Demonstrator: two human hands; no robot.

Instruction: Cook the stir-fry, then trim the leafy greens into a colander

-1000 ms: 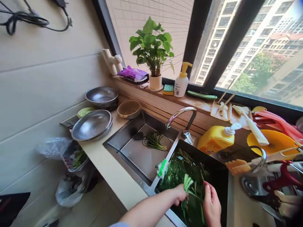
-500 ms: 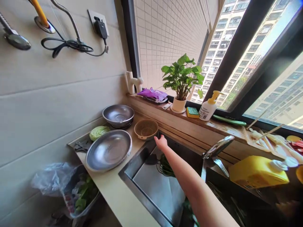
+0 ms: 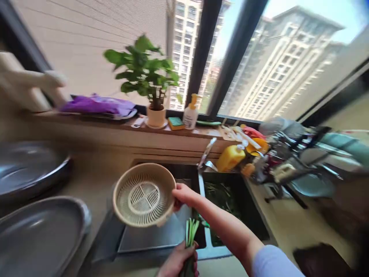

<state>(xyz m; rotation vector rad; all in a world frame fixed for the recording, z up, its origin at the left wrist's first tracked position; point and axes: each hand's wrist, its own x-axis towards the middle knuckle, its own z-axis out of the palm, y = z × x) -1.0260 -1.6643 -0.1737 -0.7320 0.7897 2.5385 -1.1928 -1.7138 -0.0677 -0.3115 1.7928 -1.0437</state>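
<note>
Beige plastic forms the round colander with a slotted base point(image 3: 144, 196), raised above the grey stainless-steel sink basin point(image 3: 154, 240) and tipped so that its inside shows. Take the colander as the centre of a clock dial. At three o'clock the bare right hand point(image 3: 181, 195) grips its rim, thumb on top and fingers curled beneath; the forearm runs off towards four, ending in a pale blue sleeve point(image 3: 273, 261). At five o'clock the bare left hand point(image 3: 183, 256) is closed around a bunch of slim, pale-green stems point(image 3: 191, 232), cut ends pointing up towards twelve, the lower part partly hidden by the fist. The two hands are near each other but apart.

Further out at three o'clock, a second, dark sink basin point(image 3: 252, 209) holds loose dark-green leafy vegetables point(image 3: 220, 192). At two stands a shiny chrome tap point(image 3: 206, 152), with a yellow plastic jug with a white cap point(image 3: 231, 158) just beyond it. On the sill, a leafy green plant in a cream pot point(image 3: 156, 116) sits near twelve, and a white pump bottle with a yellow top point(image 3: 190, 116) at one. Towards eight and nine, two wide grey metal bowls point(image 3: 40, 238) rest on the counter, blurred.
</note>
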